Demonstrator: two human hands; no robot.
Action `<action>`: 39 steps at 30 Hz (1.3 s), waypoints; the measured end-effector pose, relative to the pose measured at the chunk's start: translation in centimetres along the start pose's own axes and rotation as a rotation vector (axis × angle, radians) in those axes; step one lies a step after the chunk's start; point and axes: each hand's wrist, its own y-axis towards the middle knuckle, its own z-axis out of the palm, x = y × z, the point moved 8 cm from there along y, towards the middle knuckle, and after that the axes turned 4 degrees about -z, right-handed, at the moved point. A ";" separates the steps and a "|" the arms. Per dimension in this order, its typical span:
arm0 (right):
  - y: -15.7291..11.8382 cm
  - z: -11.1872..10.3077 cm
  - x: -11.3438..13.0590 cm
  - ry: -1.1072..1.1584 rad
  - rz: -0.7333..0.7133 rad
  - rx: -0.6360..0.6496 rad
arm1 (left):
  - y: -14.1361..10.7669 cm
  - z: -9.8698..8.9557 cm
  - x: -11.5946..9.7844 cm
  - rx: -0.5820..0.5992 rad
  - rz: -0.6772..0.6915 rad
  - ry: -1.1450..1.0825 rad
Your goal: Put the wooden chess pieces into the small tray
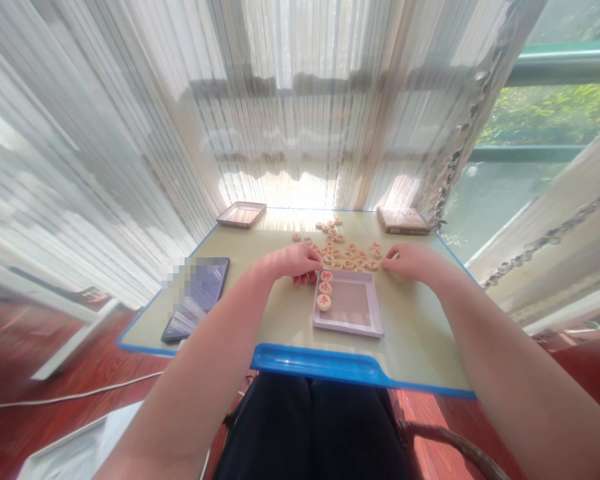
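Round wooden Chinese chess pieces (349,265) with red or dark characters lie in a loose cluster on the table. In front of them is a shallow open box tray (347,326). Three red-character pieces (325,287) stand in a column along its left side. My left hand (301,261) is at the tray's far left corner, fingers curled and fingertips close together; what they hold, if anything, is hidden. My right hand (405,260) rests at the cluster's right edge, thumb and forefinger slightly apart beside a red-character piece (372,265), with nothing visible between them.
A second shallow tray (241,215) lies at the table's far left corner, and a flat box (404,220) at the far right. A dark tablet (200,297) sits on the left. The table (420,333) has a blue front trough (320,363). Sheer curtains (305,133) hang behind.
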 end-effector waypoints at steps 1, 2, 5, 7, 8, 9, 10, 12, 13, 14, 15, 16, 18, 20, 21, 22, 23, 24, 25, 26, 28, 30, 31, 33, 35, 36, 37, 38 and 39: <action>0.1 0.0 -0.1 -0.001 -0.001 -0.005 | 0.0 0.1 0.2 0.023 -0.013 -0.026; 0.1 0.1 -0.1 0.000 -0.003 -0.012 | 0.0 0.2 0.3 0.043 -0.022 -0.054; 0.3 0.2 -0.3 0.007 -0.013 -0.025 | 0.1 0.3 0.5 0.068 -0.023 -0.122; 0.4 0.3 -0.4 0.002 -0.013 -0.026 | 0.2 0.2 0.7 0.059 -0.022 -0.144; 0.5 0.4 -0.4 -0.004 -0.013 -0.025 | 0.2 0.1 0.7 0.048 -0.024 -0.147; 0.5 0.5 -0.3 -0.009 -0.016 -0.026 | 0.2 0.0 0.8 0.035 -0.026 -0.147; 0.6 0.5 -0.3 -0.012 -0.019 -0.030 | 0.2 -0.2 0.9 0.022 -0.028 -0.144; 0.7 0.3 -0.3 -0.010 -0.022 -0.041 | 0.2 -0.4 1.0 0.002 -0.029 -0.138; 0.7 0.2 -0.4 -0.007 -0.016 -0.047 | 0.2 -0.5 1.0 -0.004 -0.028 -0.138; 0.6 0.0 -0.5 -0.005 -0.005 -0.053 | 0.2 -0.6 1.1 -0.007 -0.029 -0.139; 0.4 -0.4 -0.5 -0.006 0.011 -0.068 | 0.1 -0.7 1.1 -0.011 -0.029 -0.138; 0.1 -0.9 -0.3 -0.007 0.016 -0.096 | 0.1 -0.8 1.2 -0.014 -0.030 -0.137; -0.9 -2.2 1.1 0.001 -0.044 -0.177 | 0.2 -1.0 1.3 -0.028 -0.031 -0.133; -2.4 -3.0 4.4 0.056 -0.274 -0.245 | 0.3 -1.2 1.5 -0.046 -0.035 -0.135; -3.4 -3.0 6.3 0.118 -0.410 -0.231 | 0.4 -1.3 1.6 -0.052 -0.039 -0.138; -4.3 -2.7 8.0 0.178 -0.522 -0.194 | 0.4 -1.3 1.7 -0.057 -0.042 -0.141; -5.3 -2.3 9.6 0.215 -0.622 -0.153 | 0.5 -1.3 1.8 -0.059 -0.046 -0.144; -6.2 -1.6 11.0 0.224 -0.723 -0.102 | 0.5 -1.3 1.9 -0.057 -0.050 -0.146; -6.8 -1.1 11.9 0.231 -0.783 -0.077 | 0.5 -1.3 1.9 -0.051 -0.053 -0.148; -7.3 -0.6 12.6 0.224 -0.830 -0.052 | 0.6 -1.2 2.0 -0.044 -0.056 -0.151; -7.5 0.4 13.0 0.199 -0.862 -0.018 | 0.6 -1.2 2.0 -0.034 -0.059 -0.158; -7.2 0.9 12.7 0.181 -0.828 -0.004 | 0.6 -1.1 2.0 -0.031 -0.055 -0.165; -7.0 0.9 12.4 0.174 -0.800 -0.005 | 0.6 -1.1 2.0 -0.030 -0.052 -0.168; -6.6 0.8 12.0 0.156 -0.750 -0.017 | 0.6 -1.1 1.9 -0.030 -0.051 -0.171; -6.5 0.6 11.9 0.123 -0.723 -0.026 | 0.5 -1.1 1.9 -0.030 -0.054 -0.168; -6.5 0.5 11.9 0.107 -0.713 -0.030 | 0.5 -1.1 1.8 -0.029 -0.055 -0.165; -6.5 0.5 11.9 0.097 -0.705 -0.032 | 0.4 -1.1 1.8 -0.026 -0.056 -0.161; -6.5 0.5 12.0 0.090 -0.703 -0.030 | 0.4 -1.1 1.8 -0.024 -0.055 -0.157; -6.6 0.6 12.1 0.087 -0.708 -0.026 | 0.4 -1.1 1.8 -0.021 -0.055 -0.155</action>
